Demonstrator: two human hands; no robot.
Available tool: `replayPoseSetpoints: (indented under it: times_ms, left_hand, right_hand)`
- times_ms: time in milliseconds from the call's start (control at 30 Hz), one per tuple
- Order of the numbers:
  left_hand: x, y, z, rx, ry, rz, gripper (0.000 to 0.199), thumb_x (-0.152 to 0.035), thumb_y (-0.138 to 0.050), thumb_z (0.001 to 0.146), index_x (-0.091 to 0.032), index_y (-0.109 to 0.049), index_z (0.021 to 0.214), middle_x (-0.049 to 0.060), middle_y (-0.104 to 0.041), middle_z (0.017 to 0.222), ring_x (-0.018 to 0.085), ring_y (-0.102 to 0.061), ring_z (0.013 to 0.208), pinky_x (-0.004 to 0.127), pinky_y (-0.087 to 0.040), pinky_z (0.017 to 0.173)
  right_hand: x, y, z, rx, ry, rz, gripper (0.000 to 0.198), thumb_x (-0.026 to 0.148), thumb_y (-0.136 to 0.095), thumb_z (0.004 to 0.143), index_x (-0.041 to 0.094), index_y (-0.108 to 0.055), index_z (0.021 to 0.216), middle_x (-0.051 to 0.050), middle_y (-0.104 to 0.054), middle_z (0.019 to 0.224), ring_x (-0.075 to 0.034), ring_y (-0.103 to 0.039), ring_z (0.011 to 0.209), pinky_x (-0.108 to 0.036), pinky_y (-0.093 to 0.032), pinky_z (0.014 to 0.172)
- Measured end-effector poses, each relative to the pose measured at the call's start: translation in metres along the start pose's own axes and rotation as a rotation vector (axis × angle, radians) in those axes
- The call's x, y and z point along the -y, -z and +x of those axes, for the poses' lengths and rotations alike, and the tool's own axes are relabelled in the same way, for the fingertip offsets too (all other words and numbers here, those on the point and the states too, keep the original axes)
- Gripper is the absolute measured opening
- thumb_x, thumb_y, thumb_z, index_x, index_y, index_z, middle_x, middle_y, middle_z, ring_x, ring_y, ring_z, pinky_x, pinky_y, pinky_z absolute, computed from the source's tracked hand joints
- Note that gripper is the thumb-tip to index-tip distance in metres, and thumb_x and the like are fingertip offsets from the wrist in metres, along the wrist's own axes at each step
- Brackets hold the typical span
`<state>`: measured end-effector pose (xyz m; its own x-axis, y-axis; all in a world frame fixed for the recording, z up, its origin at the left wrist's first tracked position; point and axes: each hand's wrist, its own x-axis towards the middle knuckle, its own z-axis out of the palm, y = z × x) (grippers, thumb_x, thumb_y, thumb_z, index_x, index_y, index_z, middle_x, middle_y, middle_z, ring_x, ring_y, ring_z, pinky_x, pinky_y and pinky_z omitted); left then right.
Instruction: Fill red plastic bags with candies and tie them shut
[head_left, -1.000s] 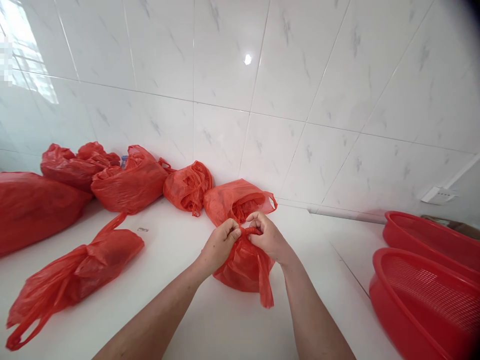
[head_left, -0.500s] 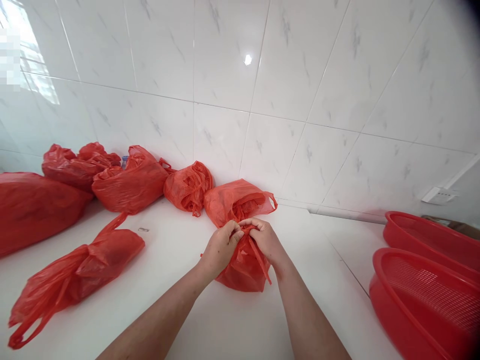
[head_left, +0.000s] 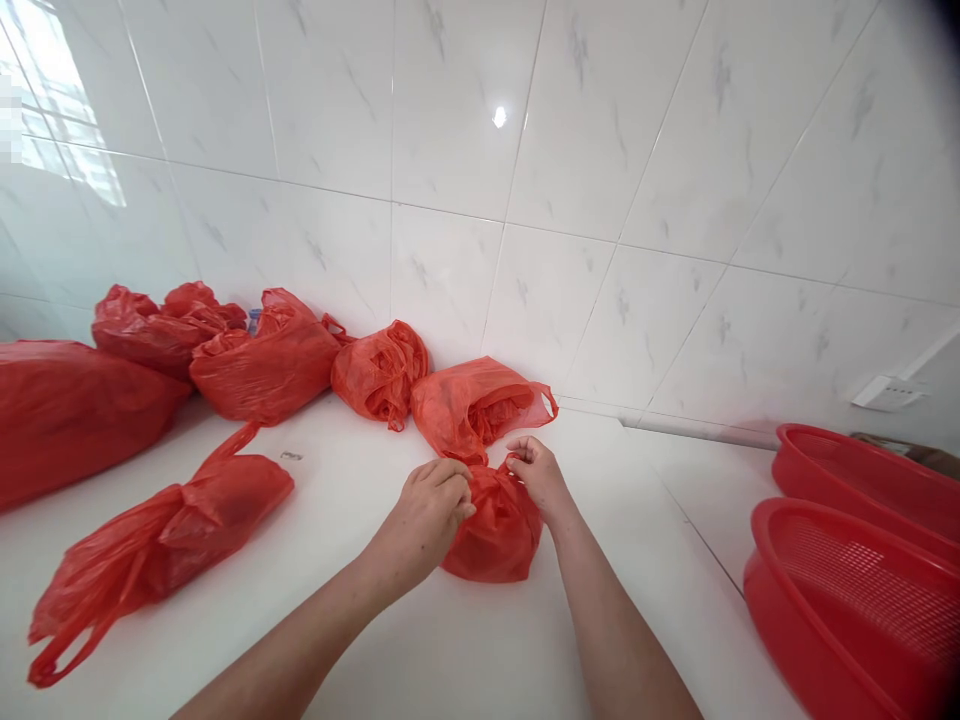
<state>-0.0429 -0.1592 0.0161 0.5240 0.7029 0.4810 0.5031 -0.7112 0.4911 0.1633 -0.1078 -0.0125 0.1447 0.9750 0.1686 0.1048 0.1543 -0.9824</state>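
A red plastic bag (head_left: 496, 535), rounded and gathered at its top, sits on the white table in front of me. My left hand (head_left: 436, 505) is closed at the left side of the gathered top, its fingers curled around part of the bag. On the other side my right hand (head_left: 538, 474) pinches the bag's top between thumb and fingers. What lies inside the bag is hidden. Just behind it rests another red plastic bag (head_left: 446, 400), its mouth and a loop handle turned to the right.
Several more red bags stand along the tiled wall (head_left: 450, 120), one of them a bunched bag (head_left: 375, 375). A knotted red bag (head_left: 217, 505) lies at the front left. Two red plastic baskets (head_left: 780, 590) are on the right, below a wall socket (head_left: 889, 393).
My hands were together at the bag's top and have drawn apart, the left one to the left and the right one slightly right. The dangling strip at the bag's right no longer shows.
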Motion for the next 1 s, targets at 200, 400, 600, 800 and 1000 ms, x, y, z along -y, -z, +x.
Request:
replayPoseSetpoints:
  times_ms: [200, 400, 600, 800, 1000]
  left_hand:
    - [-0.008, 0.002, -0.027, 0.147, 0.066, -0.095, 0.019, -0.008, -0.035, 0.079, -0.02, -0.032, 0.066, 0.0, -0.049, 0.076, 0.015, -0.045, 0.075, 0.034, -0.04, 0.08]
    - [-0.018, 0.009, -0.028, 0.189, 0.222, -0.274, 0.014, -0.017, -0.043, 0.08, -0.021, -0.044, 0.067, 0.002, -0.055, 0.091, 0.017, -0.052, 0.084, 0.032, -0.045, 0.073]
    - [-0.022, -0.002, -0.011, 0.048, 0.153, -0.211, 0.055, -0.036, -0.07, 0.067, -0.028, -0.05, 0.118, 0.01, -0.036, 0.139, 0.032, -0.031, 0.129, 0.046, -0.039, 0.096]
    - [-0.007, -0.026, -0.004, 0.247, 0.163, 0.022, 0.067, -0.018, -0.066, 0.065, -0.031, -0.048, 0.128, 0.008, -0.055, 0.125, 0.03, -0.059, 0.1, 0.039, -0.049, 0.077]
    - [0.026, 0.024, -0.026, 0.1, 0.256, 0.095, 0.056, -0.003, -0.039, 0.069, -0.03, -0.061, 0.112, 0.002, -0.066, 0.107, 0.022, -0.061, 0.096, 0.033, -0.046, 0.083]
  right_hand:
    - [-0.029, 0.0, 0.005, -0.076, 0.0, -0.102, 0.018, 0.018, -0.054, 0.056, 0.02, -0.054, 0.074, 0.006, -0.052, 0.061, -0.011, -0.046, 0.057, -0.025, -0.035, 0.057]
    - [-0.041, 0.01, 0.002, -0.033, -0.089, -0.01, 0.02, 0.034, -0.059, 0.065, 0.019, -0.055, 0.078, 0.005, -0.053, 0.063, -0.01, -0.046, 0.052, -0.024, -0.038, 0.051]
    - [-0.052, 0.024, 0.006, -0.113, -0.136, 0.096, 0.036, 0.051, -0.061, 0.066, 0.019, -0.055, 0.081, 0.003, -0.052, 0.064, -0.01, -0.047, 0.052, -0.025, -0.041, 0.051]
    - [-0.055, 0.026, 0.004, -0.077, -0.153, 0.095, 0.034, 0.047, -0.068, 0.062, 0.018, -0.059, 0.08, 0.001, -0.054, 0.064, -0.012, -0.05, 0.056, -0.026, -0.042, 0.054]
    - [-0.057, 0.028, 0.008, -0.076, -0.156, 0.047, 0.034, 0.045, -0.067, 0.062, 0.018, -0.06, 0.081, -0.001, -0.056, 0.066, -0.014, -0.052, 0.057, -0.03, -0.045, 0.055]
